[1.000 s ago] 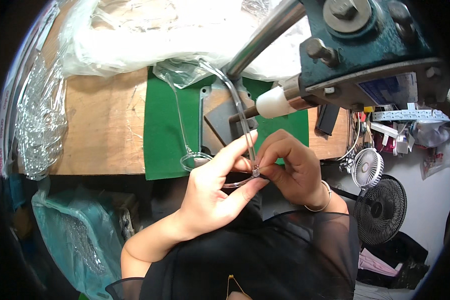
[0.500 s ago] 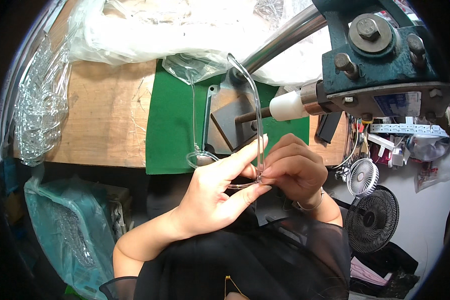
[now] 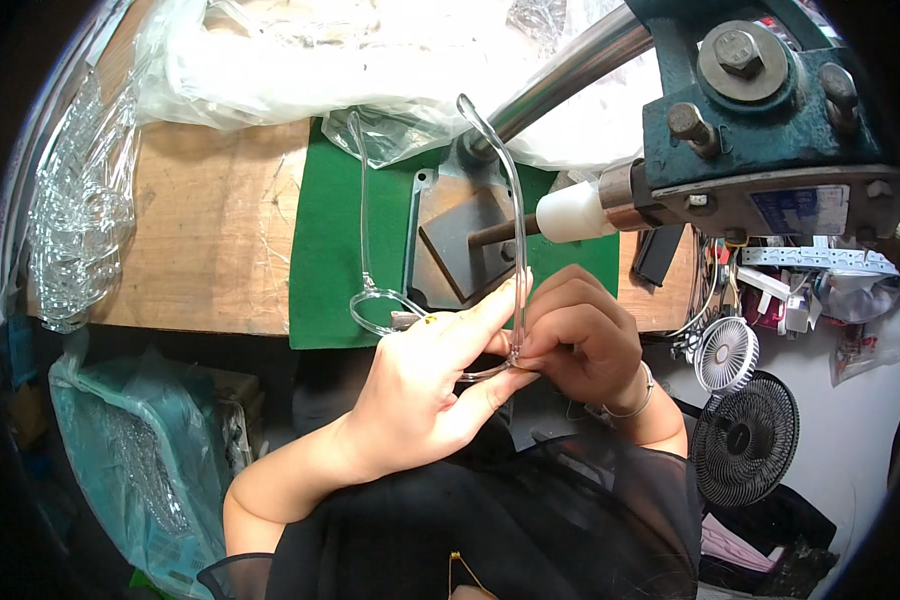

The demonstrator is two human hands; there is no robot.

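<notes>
A clear plastic eyeglass frame (image 3: 519, 215) is held between my hands, both temples pointing away from me. My left hand (image 3: 415, 395) is closed around the front of the frame, hiding much of it; one round rim shows at its left. At the right-hand hinge corner, the fingertips of my right hand (image 3: 587, 330) pinch the frame close to my left thumb and index finger. Whether a small part sits in that pinch is hidden. Beyond the frame stands a press, with a metal base plate (image 3: 433, 205) on a green mat (image 3: 330, 235).
The press head (image 3: 760, 140) with a white cylinder (image 3: 572, 211) juts in from the right. Clear plastic bags (image 3: 240, 80) cover the back of the wooden table (image 3: 215, 230). A bag of clear frames (image 3: 85, 215) lies left. Below is a bag-lined teal bin (image 3: 120, 400); fans (image 3: 745, 440) stand right.
The eyeglass frame has turned slightly: its left temple and rim have shifted left, and the left temple tip now reaches higher. Both hands keep nearly the same place and grip.
</notes>
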